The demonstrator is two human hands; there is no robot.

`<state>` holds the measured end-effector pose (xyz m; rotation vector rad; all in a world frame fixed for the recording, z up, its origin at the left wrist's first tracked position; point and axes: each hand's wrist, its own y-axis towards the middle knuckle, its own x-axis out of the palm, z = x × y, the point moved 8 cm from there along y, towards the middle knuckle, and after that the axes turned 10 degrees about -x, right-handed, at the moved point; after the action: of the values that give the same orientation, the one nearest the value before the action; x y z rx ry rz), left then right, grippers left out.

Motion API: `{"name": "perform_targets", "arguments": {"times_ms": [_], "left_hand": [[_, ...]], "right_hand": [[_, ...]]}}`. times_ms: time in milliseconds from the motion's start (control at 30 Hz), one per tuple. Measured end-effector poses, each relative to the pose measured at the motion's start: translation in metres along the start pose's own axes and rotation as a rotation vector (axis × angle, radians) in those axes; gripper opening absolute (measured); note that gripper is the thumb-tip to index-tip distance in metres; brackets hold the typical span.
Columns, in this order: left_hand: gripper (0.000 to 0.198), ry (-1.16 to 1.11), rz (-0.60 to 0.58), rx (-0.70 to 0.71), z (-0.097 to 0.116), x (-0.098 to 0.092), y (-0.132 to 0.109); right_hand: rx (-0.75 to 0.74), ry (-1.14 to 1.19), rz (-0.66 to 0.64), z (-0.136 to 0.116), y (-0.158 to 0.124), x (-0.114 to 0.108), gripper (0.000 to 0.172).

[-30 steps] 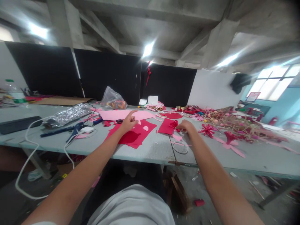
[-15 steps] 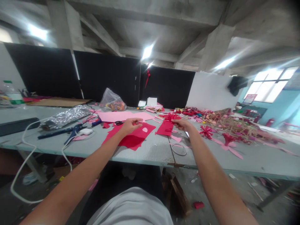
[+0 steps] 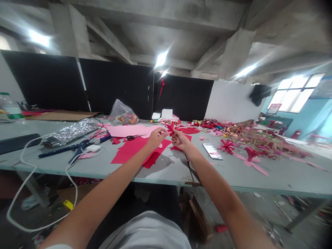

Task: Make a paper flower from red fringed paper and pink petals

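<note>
My right hand is closed round the lower part of a red fringed paper flower, which it holds up over the table. Close by on the left, my left hand has its thumb and fingers pinched at the flower's edge; what lies in the pinch is too small to make out. Beneath the left hand are red paper sheets with a small pink paper piece on them. Black-handled scissors rest just beyond, by a long pink sheet.
A phone lies right of my forearm. Farther right are another red fringed flower, a pink-petalled one and a pile of stems. On the left are a glue gun, its white cable, a silver foil roll and a plastic bag.
My right hand has carried the red flower leftward, off the red sheet to my left hand. The left hand has moved right to meet it. The phone now shows beside my right forearm.
</note>
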<state>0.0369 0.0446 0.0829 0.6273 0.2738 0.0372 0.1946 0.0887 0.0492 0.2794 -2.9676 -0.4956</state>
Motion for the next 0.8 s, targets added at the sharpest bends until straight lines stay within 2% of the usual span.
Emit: {"name": "perform_targets", "arguments": {"times_ms": [100, 167, 467, 667, 800], "left_hand": [[0.03, -0.067, -0.046, -0.052, -0.013, 0.01, 0.001], [0.032, -0.088, -0.064, -0.066, -0.02, 0.012, -0.001], [0.037, -0.088, -0.037, -0.113, -0.027, -0.006, -0.005], [0.038, -0.131, -0.095, -0.097, -0.025, 0.0, -0.006], [0.038, -0.15, -0.1, -0.087, -0.029, 0.003, -0.005]], "right_hand": [[0.148, 0.257, 0.112, 0.025, -0.008, -0.001, 0.041], [0.187, 0.335, 0.129, 0.031, -0.012, 0.001, 0.039], [0.159, 0.424, 0.046, 0.018, -0.021, 0.016, 0.036], [0.138, 0.449, 0.037, 0.02, -0.019, 0.017, 0.029], [0.118, 0.48, -0.018, 0.025, -0.016, 0.019, 0.025]]}}
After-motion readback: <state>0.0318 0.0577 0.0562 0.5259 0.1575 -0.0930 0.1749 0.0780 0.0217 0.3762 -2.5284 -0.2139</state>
